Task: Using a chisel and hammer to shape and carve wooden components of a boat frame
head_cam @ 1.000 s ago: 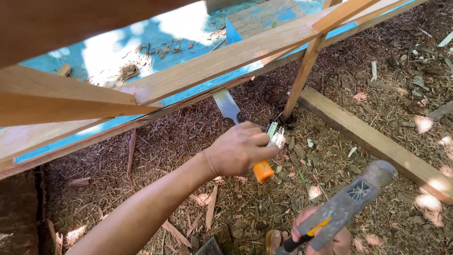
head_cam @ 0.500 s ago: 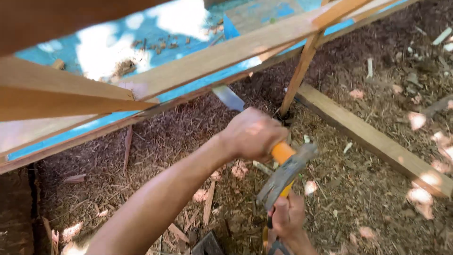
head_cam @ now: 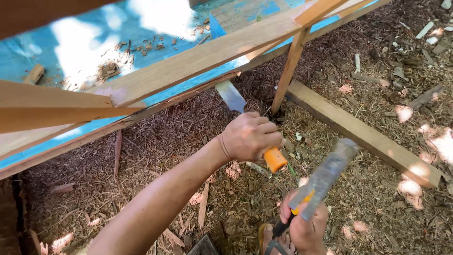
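The left hand (head_cam: 250, 137) clenches a chisel (head_cam: 247, 120) (handle mostly hidden); the right hand (head_cam: 306, 226), partly cut off, grips a motion-blurred hammer (head_cam: 325, 174).

Both arms were bare, with no sleeve, glove or watch in view. The left hand (head_cam: 250, 137), near the centre of the frame, showed a thin crease or band line across its wrist; which, could not be told. The right hand (head_cam: 306, 226) sat at five o'clock. A sandalled foot (head_cam: 273, 241) with dark straps showed at six o'clock.
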